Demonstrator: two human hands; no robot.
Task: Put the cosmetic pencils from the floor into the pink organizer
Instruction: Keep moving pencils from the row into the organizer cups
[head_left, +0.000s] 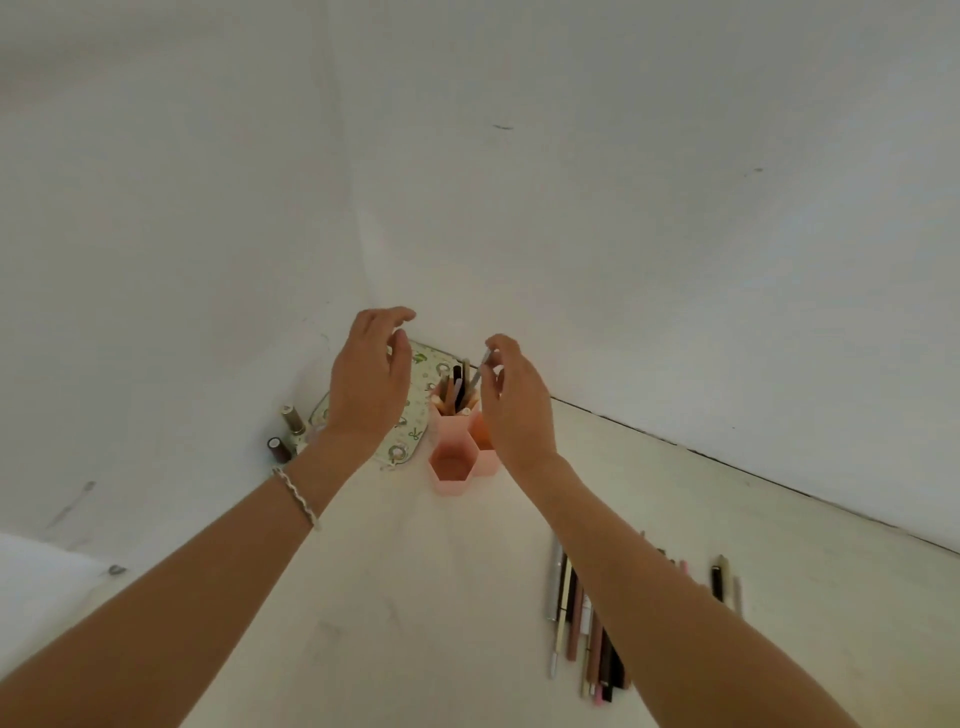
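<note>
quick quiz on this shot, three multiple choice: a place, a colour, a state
1. Where do the loose pencils lie?
A. in a drawer
B. on the floor at lower right
C. on a shelf
2. What colour is the pouch beside the organizer?
A. black
B. red
C. cream with green print
3. What is the right hand doing?
A. pinching a thin pencil above the organizer
B. lying flat on the floor
C. hanging empty

1 B, bunched on bare floor; 2 C, pale cloth, green motifs; 3 A, it grips the pencil.
</note>
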